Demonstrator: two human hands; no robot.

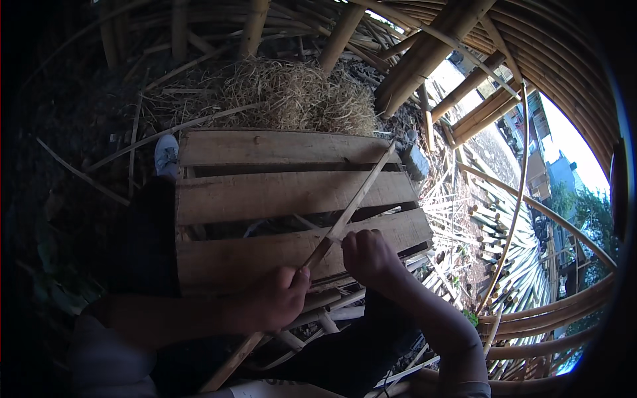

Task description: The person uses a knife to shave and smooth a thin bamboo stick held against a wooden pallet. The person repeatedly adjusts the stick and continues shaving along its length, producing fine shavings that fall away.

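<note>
A long bamboo strip [358, 197] slants across a wooden slatted crate top [265, 192], from my lap at the lower left up to the far right corner. My left hand [282, 300] is closed around the strip near the crate's front edge, thumb along it. Farther up, my right hand [371, 257] is a closed fist beside the strip. A small pale, blade-like edge [336, 237] shows between this fist and the strip, touching the strip. What the fist holds is mostly hidden by the fingers.
A heap of dry shavings [292, 96] lies beyond the crate. My shoes [166, 156] flank it. Thick bamboo posts [431, 56] stand at the far side. To the right lie many cut bamboo poles [514, 259] and curved bamboo rails [551, 315]. Loose strips [99, 179] lie at left.
</note>
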